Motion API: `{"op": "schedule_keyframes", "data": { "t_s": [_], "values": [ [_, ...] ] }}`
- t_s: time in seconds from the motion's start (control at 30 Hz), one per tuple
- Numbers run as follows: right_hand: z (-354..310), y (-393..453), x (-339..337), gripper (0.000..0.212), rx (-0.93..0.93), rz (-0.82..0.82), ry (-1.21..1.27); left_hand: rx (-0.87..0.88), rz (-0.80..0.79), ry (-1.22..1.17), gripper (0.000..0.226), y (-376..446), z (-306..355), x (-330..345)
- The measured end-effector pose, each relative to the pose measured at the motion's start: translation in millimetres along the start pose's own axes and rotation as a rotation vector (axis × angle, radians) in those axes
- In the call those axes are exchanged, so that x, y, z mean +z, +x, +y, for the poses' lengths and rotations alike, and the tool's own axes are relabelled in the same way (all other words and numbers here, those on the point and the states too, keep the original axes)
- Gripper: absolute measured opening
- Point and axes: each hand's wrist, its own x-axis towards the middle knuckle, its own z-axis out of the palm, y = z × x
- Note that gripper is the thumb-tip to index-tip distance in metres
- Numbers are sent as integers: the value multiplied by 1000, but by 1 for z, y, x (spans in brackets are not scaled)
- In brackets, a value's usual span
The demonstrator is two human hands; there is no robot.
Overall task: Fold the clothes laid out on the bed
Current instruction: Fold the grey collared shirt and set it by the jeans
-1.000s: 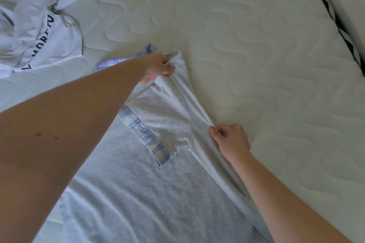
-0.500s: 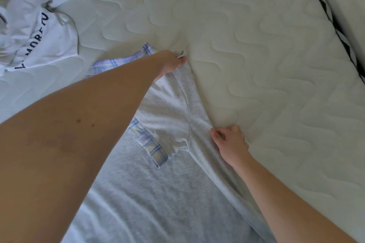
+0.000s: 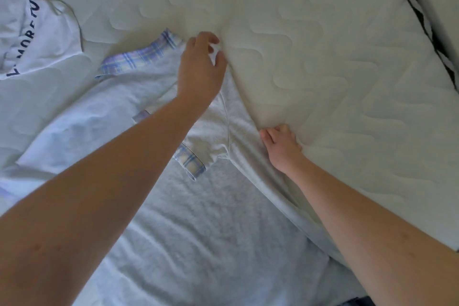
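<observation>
A light grey T-shirt (image 3: 211, 218) with blue plaid trim on its collar (image 3: 139, 57) and sleeve cuff (image 3: 191, 164) lies on the quilted mattress (image 3: 323, 62). Its right side is folded inward, so the sleeve lies over the chest. My left hand (image 3: 201, 67) reaches across to the top corner of the fold and pinches a bit of grey fabric between thumb and fingers. My right hand (image 3: 282, 146) sits lower on the folded edge, thumb on top and fingers curled at the edge of the cloth, gripping it against the mattress.
A crumpled white T-shirt (image 3: 37, 32) with dark lettering lies at the upper left. The mattress edge (image 3: 422, 20), with black-and-white piping, runs down the right side. The bare mattress stretches beyond and to the right of the grey shirt.
My left hand has slid to the right along the top of the shirt, taking the shoulder corner with it and uncovering more plaid collar. My right hand has stayed on the folded edge.
</observation>
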Motion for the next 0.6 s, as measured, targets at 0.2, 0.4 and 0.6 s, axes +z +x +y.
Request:
{"op": "schedule_keyframes", "data": {
  "t_s": [0.2,0.4,0.6],
  "values": [
    [10,-28,7,47,-133,103,47,-508,-68,-271,32,-139,-4,7],
    [72,-97,33,60,-195,211,-188,-978,-223,-710,30,-202,1,44],
    [129,-156,64,35,-154,429,-473,-923,-430,-806,19,-213,10,71]
  ]
}}
